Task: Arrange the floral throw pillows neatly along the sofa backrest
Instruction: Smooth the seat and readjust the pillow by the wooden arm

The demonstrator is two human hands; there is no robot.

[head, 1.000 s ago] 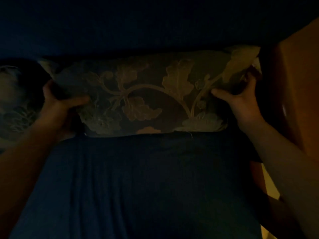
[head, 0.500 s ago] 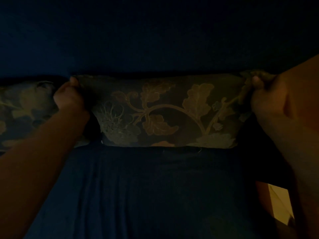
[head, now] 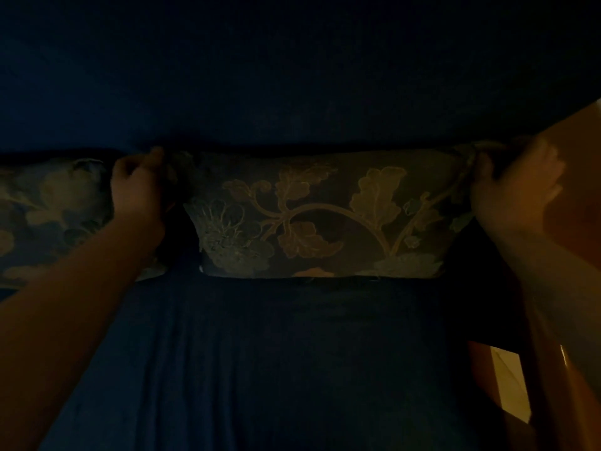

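Note:
The scene is very dark. A floral throw pillow (head: 325, 219) with pale leaf and vine patterns stands upright against the dark blue sofa backrest (head: 292, 92). My left hand (head: 138, 187) pinches its upper left corner. At the upper right corner my right hand (head: 514, 190) grips the fabric; it looks motion-blurred. A second floral pillow (head: 48, 216) leans against the backrest at the far left, right beside my left hand.
The dark blue seat cushion (head: 260, 369) spreads out below the pillows. An orange-brown wooden armrest or side piece (head: 579, 177) rises at the right edge, with a pale lit patch of floor (head: 510, 385) below it.
Both hands shifted from the pillow's sides up to its top corners, and the pillow now sits lower in view against the backrest. The camera tilted, showing more of the left pillow.

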